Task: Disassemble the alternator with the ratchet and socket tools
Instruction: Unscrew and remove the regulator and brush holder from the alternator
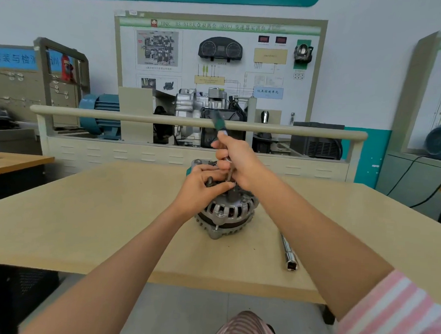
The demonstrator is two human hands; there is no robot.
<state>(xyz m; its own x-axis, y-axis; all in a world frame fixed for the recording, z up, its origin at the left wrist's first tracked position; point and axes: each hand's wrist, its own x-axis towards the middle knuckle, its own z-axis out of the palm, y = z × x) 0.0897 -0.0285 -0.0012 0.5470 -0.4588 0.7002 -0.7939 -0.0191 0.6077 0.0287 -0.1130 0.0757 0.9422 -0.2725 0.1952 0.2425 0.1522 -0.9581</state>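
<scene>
An alternator (224, 213) sits near the middle of a tan wooden table (83, 223), its ribbed silver housing slotted with vents and a bolt showing at the front lug. The left hand (203, 185) curls over its top, fingers pinching around the hub where the tool meets it. The right hand (236, 162) grips the metal shank of a ratchet (220, 127), whose green-and-black handle, blurred, tilts up and away. On the table to the right lies a chrome extension bar (288, 252), well apart from the alternator. Behind stands a training board (219, 64) with partly legible Chinese text and "DSG", an instrument cluster (220, 49) mounted on it.
</scene>
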